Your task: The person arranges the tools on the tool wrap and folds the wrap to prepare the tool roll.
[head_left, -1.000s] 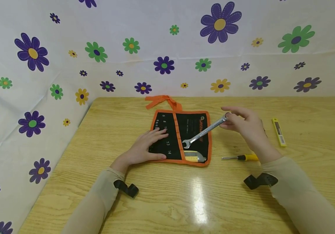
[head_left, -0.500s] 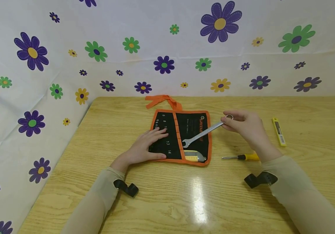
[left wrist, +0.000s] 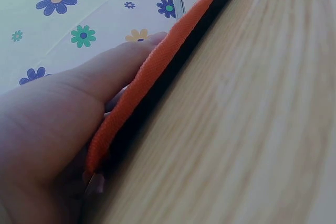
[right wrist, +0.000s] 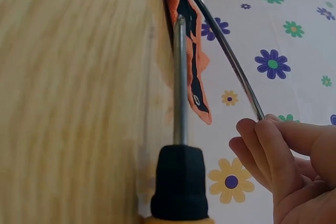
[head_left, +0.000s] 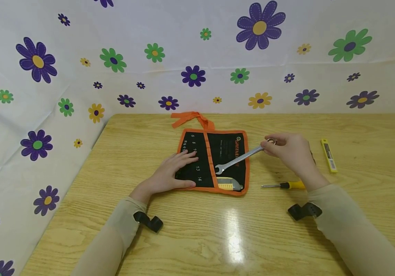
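A black tool pouch with orange edging (head_left: 222,147) lies on the table, its left panel marked with numbers. My left hand (head_left: 166,174) rests on that panel with fingers spread; in the left wrist view its thumb (left wrist: 118,64) lies along the orange edge. My right hand (head_left: 292,152) pinches a silver combination wrench (head_left: 242,157) near its ring end. The wrench slants down to the left, and its open-jaw head is at the pocket's orange edge, just above a yellow and grey utility knife (head_left: 227,184) tucked partly into the pouch.
A yellow-handled screwdriver (head_left: 292,185) lies below my right hand, close to the wrist camera. Farther right is a slim yellow box (head_left: 328,156). Orange tie straps (head_left: 195,116) stretch behind the pouch. A flowered cloth (head_left: 218,50) hangs behind the table.
My right hand has lowered the wrench's ring end slightly and shifted a little right, with its fingers drawn closer together. The open-jaw head stays near the pocket edge. My left hand has not moved.
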The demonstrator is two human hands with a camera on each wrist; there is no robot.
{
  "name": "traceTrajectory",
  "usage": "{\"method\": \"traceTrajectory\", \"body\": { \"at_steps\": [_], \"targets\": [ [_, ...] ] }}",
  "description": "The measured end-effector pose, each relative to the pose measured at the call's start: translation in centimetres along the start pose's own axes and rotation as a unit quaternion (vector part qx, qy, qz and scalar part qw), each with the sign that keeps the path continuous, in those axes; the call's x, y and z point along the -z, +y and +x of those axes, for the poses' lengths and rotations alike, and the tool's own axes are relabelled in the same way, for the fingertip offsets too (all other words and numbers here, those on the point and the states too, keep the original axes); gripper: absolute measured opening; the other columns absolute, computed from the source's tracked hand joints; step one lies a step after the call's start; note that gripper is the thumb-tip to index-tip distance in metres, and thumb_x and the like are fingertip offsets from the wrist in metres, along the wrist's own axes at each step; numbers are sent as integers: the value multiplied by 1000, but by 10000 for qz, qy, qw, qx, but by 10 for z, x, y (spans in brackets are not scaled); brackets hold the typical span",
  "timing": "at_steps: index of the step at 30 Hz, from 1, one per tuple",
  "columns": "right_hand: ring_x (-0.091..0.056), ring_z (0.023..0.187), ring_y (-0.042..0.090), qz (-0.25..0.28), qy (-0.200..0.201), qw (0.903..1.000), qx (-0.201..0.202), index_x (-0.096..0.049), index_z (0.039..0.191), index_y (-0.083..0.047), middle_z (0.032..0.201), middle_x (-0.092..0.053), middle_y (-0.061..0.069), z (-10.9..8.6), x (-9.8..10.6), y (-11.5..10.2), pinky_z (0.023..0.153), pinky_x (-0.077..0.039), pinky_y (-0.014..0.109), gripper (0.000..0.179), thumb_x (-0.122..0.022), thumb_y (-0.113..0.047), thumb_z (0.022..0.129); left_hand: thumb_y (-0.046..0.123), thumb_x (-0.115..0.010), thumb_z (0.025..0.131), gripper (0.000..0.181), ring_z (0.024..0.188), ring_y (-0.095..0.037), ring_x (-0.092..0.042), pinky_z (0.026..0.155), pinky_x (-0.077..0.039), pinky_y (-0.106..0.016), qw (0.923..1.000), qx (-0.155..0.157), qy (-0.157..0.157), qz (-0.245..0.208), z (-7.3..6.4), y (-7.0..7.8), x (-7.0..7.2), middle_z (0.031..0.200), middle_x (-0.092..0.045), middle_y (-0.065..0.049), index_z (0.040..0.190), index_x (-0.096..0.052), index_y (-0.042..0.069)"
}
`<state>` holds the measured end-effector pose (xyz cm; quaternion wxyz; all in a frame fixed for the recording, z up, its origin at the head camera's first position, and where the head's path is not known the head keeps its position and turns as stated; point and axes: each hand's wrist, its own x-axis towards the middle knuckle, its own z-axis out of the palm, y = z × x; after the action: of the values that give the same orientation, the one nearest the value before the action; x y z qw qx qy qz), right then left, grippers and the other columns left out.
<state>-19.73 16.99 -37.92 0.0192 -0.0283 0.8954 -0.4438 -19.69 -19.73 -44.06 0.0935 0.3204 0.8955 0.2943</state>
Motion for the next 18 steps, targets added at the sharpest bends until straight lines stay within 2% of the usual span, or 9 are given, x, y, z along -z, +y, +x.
{"method": "traceTrajectory", "body": {
  "at_steps": [5,8,14,18],
  "targets": [
    [-71,80,16,24,-120,9999,57,-65,119,0,93,-72,12,2,-2,1,68,-51,22,49,-68,-37,88,50,-69,84,75,145,-18,-10,113,-6,-51,9999,-96,31,15,1,0,0,155,-27,5,147,-40,22],
    [-71,78,15,103,-254,9996,24,-64,119,2,91,-73,11,3,-4,0,64,-51,19,48,-68,-36,89,48,-70,83,75,145,-19,-10,113,-7,-52,9999,-135,43,11,1,-1,-1,155,-27,4,147,-40,21],
    [-71,76,21,-90,-507,9987,-24,-61,121,3,92,-71,16,1,-4,-2,66,-55,27,47,-66,-33,91,48,-70,83,76,145,-19,-10,113,-7,-51,9999,-151,29,15,1,0,0,155,-27,4,147,-40,21],
    [-71,71,20,-430,-663,9969,-6,-61,120,3,91,-72,15,0,-4,-4,66,-54,31,48,-65,-35,92,49,-69,83,76,145,-19,-10,113,-7,-51,9999,-165,25,31,1,0,0,155,-27,4,147,-39,21]
  ]
}}
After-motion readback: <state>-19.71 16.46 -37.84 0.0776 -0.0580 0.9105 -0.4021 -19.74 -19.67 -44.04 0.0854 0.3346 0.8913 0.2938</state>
